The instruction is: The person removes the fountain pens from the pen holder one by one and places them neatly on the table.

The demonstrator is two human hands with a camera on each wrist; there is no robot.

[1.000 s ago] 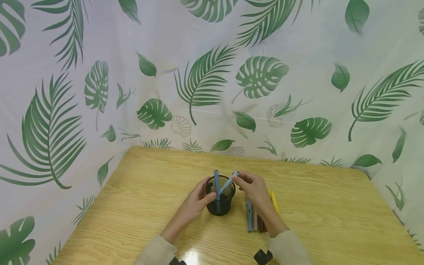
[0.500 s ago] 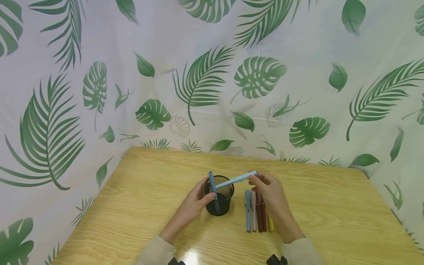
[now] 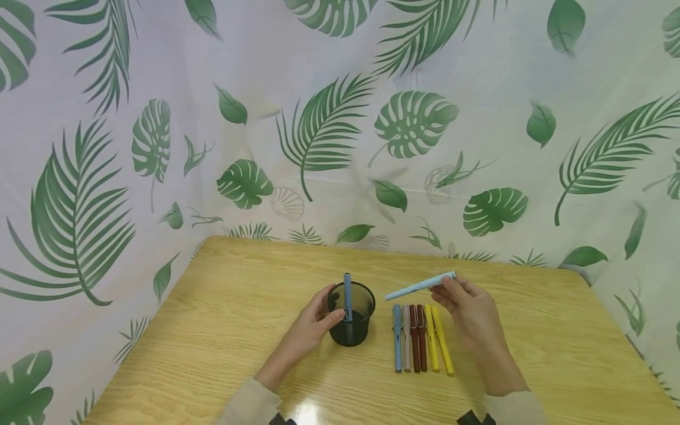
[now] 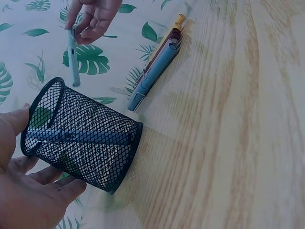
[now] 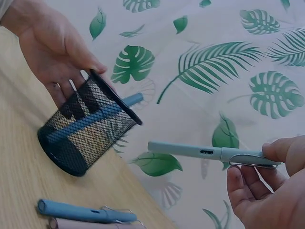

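Observation:
My left hand (image 3: 310,324) holds a black mesh pen holder (image 3: 357,335), its thumb at the near rim and fingers around the far left side. One blue pen (image 3: 347,289) stands inside, visible through the mesh (image 4: 86,136) in the left wrist view. To the right, my right hand (image 3: 474,310) pinches a light blue pen (image 5: 186,150) near its clip end between thumb and fingers. That pen is in the air, its free end pointing left toward the holder but apart from it. Below it, several pens lie side by side: blue (image 3: 397,339), pinkish (image 3: 406,339), dark red (image 3: 415,339) and yellow (image 3: 443,341).
The wooden table (image 3: 239,295) extends on all sides of the hands. A white curtain with green leaf prints (image 3: 340,130) hangs behind its back edge and along the sides.
The light blue pen has come out of the holder and moved right with my right hand, uncovering the row of pens. The left hand stays at the holder; the blue pen inside has shifted slightly.

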